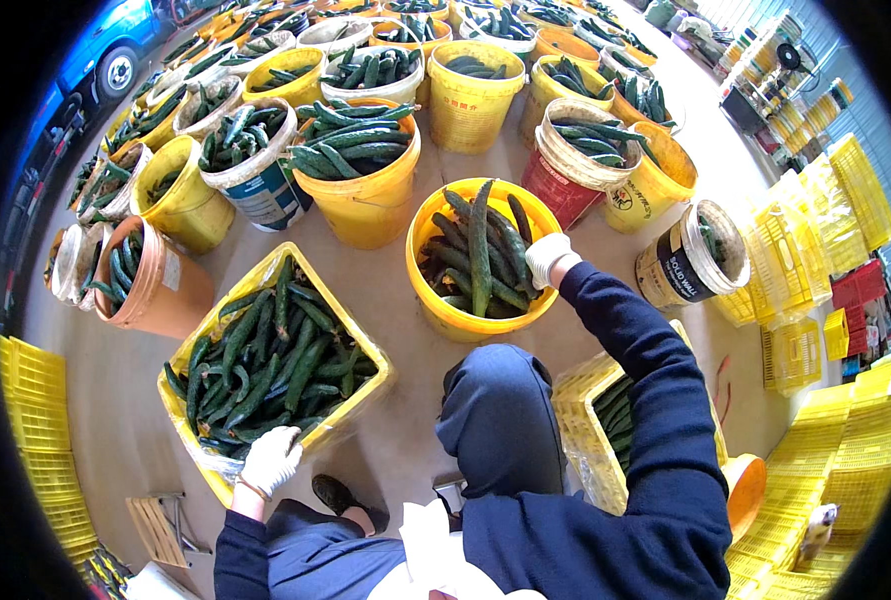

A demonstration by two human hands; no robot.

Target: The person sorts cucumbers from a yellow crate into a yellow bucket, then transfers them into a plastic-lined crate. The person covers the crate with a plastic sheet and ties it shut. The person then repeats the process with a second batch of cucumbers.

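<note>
Both of my hands wear white knit gloves. My right hand [549, 259] reaches over the right rim of a yellow bucket [445, 319] and touches the dark green cucumbers [481, 251] inside. Its fingertips are hidden, so a firm grip cannot be made out. One long cucumber stands tilted above the others in that bucket. My left hand [273, 460] rests with bent fingers at the near rim of a yellow plastic crate [355, 334], beside the cucumbers [265, 360] heaped in it. Clear plastic film lines the crate's edge.
Many buckets of cucumbers, among them an orange-yellow one [359, 214] and a red one [561, 187], crowd the floor ahead. A second crate [591, 442] stands by my right knee. Stacked yellow crates [813, 442] line the right, with a cat [819, 529] there. A folding stool [158, 529] is at left.
</note>
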